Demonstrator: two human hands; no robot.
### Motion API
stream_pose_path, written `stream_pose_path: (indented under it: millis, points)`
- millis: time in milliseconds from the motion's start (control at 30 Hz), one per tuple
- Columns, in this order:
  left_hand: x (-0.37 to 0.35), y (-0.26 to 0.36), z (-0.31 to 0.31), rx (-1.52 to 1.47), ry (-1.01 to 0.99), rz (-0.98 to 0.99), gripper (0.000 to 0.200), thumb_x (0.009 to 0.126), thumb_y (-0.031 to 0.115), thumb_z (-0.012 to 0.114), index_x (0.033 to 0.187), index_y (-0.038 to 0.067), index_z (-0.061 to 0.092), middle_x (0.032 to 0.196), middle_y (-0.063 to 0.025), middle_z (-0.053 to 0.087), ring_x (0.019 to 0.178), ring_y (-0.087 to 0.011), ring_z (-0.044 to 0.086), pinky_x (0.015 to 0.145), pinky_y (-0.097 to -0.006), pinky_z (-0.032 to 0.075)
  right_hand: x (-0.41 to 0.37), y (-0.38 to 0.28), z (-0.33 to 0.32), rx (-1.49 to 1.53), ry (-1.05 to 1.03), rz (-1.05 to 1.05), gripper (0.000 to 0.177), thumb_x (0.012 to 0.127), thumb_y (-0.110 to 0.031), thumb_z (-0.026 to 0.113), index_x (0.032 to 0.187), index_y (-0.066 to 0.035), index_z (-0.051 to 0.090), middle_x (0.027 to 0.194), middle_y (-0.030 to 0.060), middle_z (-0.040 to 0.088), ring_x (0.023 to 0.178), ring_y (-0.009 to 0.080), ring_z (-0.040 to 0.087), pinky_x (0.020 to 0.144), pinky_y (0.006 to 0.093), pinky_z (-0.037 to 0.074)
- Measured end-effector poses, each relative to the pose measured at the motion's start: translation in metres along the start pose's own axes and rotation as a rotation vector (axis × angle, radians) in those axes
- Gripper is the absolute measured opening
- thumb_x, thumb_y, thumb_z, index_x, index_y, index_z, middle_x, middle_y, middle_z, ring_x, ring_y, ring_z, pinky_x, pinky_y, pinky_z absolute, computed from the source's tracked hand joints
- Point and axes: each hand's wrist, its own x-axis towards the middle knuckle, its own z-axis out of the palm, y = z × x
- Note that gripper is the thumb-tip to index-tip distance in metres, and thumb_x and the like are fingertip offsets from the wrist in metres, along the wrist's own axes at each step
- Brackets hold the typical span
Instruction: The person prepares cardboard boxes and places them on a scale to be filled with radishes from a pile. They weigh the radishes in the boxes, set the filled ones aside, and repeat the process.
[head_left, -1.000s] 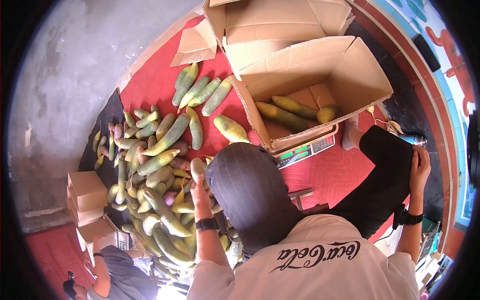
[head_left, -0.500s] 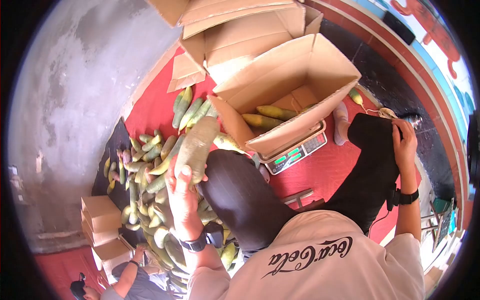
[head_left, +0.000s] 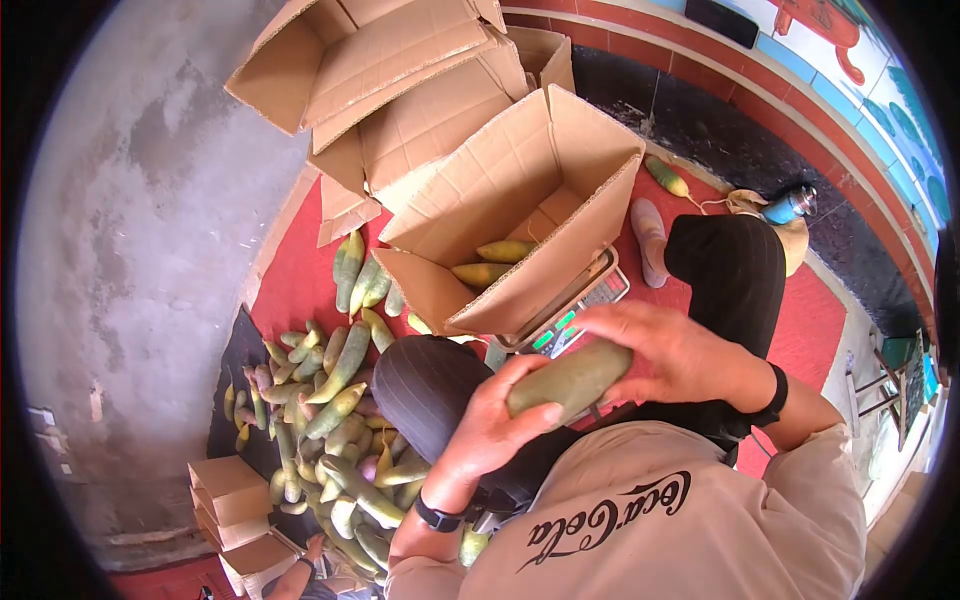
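A large green radish-like vegetable (head_left: 570,381) is held over my lap. My left hand (head_left: 492,418) grips its left end, with the thumb across it. My right hand (head_left: 665,355) is curled round its right end. Beyond my knees, an open cardboard box (head_left: 500,180) with several similar vegetables inside (head_left: 505,251) stands on a digital scale (head_left: 560,335) with green lit displays. A big heap of green vegetables (head_left: 345,430) spreads over the floor at my left.
More open cardboard boxes (head_left: 400,75) lean behind the scale. A single vegetable (head_left: 666,177) and a blue bottle (head_left: 790,205) are at the upper right. Smaller boxes (head_left: 232,491) and part of another person's arm (head_left: 298,578) show at the lower left, by the grey wall (head_left: 140,250).
The vegetable in my left hand has come down and right, over my lap. My right hand has left my knee and now holds it too. The view has shifted.
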Motion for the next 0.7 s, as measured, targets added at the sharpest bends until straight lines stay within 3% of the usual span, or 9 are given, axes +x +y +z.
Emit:
stream_pose_path:
  millis: [33,200,300,333,400,467,533,600,700]
  points:
    - [0.002,0.001,0.002,0.025,-0.022,0.016,0.046,0.081,0.023,0.069,0.117,0.0,0.051,0.105,-0.0085,0.057,0.098,-0.0136,0.053,0.086,-0.0285,0.043,0.001,0.004,0.005,0.122,-0.056,-0.013,0.069,0.071,-0.017,0.075,0.13,-0.007,0.042,0.113,0.0168,0.055,0.102,0.0351,0.056,0.087,0.0407,0.047]
    - [0.01,0.002,-0.005,-0.04,0.001,0.04,0.052,0.083,0.031,0.066,0.12,-0.001,0.05,0.109,-0.0073,0.054,0.1,-0.0144,0.051,0.087,-0.0282,0.042,0.008,0.01,0.003,0.105,-0.091,-0.018,0.062,0.073,-0.022,0.074,0.125,-0.005,0.046,0.106,0.0171,0.056,0.095,0.0344,0.057,0.08,0.0398,0.047]
    - [0.016,-0.001,-0.024,0.353,0.218,0.234,0.048,0.084,0.024,0.065,0.123,0.001,0.049,0.104,-0.014,0.06,0.095,-0.0237,0.058,0.084,-0.0332,0.046,0.017,0.02,-0.012,-0.04,0.015,-0.056,0.061,0.073,-0.025,0.075,0.123,-0.003,0.048,0.106,0.0167,0.056,0.095,0.034,0.057,0.081,0.0391,0.046]
    - [0.017,0.001,-0.029,0.571,0.309,0.311,0.051,0.082,0.025,0.066,0.123,0.0,0.049,0.109,-0.017,0.059,0.098,-0.03,0.058,0.085,-0.0365,0.046,0.021,0.024,-0.019,-0.18,0.092,-0.09,0.063,0.072,-0.026,0.076,0.123,-0.001,0.048,0.108,0.0166,0.056,0.097,0.0338,0.056,0.085,0.0384,0.045]
    - [0.021,0.004,-0.035,0.866,0.389,0.284,0.054,0.08,0.025,0.068,0.123,-0.001,0.048,0.12,-0.0205,0.053,0.11,-0.0348,0.052,0.093,-0.04,0.043,0.031,0.023,-0.039,-0.263,0.154,0.006,0.06,0.072,-0.022,0.076,0.121,0.0,0.05,0.108,0.0155,0.056,0.098,0.0311,0.057,0.086,0.0379,0.045]
    - [0.025,-0.011,-0.04,0.971,0.387,0.279,0.054,0.08,0.026,0.067,0.124,0.0,0.048,0.125,-0.0212,0.049,0.115,-0.0363,0.048,0.097,-0.0417,0.04,0.049,0.022,-0.051,-0.065,0.278,0.127,0.053,0.074,-0.016,0.072,0.119,0.002,0.05,0.103,0.0126,0.056,0.095,0.0242,0.057,0.084,0.0341,0.045]
    - [0.028,-0.019,-0.041,1.073,0.383,0.272,0.054,0.08,0.027,0.067,0.124,0.001,0.049,0.13,-0.0219,0.045,0.12,-0.0378,0.044,0.101,-0.0434,0.036,0.07,0.028,-0.066,-0.207,0.35,0.097,0.046,0.075,-0.018,0.069,0.113,0.003,0.054,0.101,0.0195,0.058,0.093,0.0312,0.059,0.082,0.0359,0.045]
    - [0.029,-0.021,-0.041,1.271,0.213,0.2,0.057,0.078,0.027,0.069,0.125,0.001,0.048,0.135,-0.0224,0.039,0.125,-0.0373,0.039,0.105,-0.0439,0.033,0.09,0.035,-0.078,-0.379,0.301,0.095,0.045,0.074,-0.017,0.068,0.111,0.003,0.054,0.098,0.0188,0.058,0.093,0.0345,0.058,0.083,0.0362,0.046]
    - [0.03,-0.023,-0.043,1.195,0.209,0.2,0.059,0.077,0.027,0.07,0.124,-0.001,0.048,0.133,-0.0225,0.042,0.125,-0.0366,0.04,0.104,-0.0425,0.034,0.113,0.069,-0.076,-0.548,0.235,0.066,0.045,0.073,-0.021,0.068,0.11,0.002,0.056,0.098,0.0191,0.058,0.093,0.0364,0.057,0.083,0.0399,0.046]
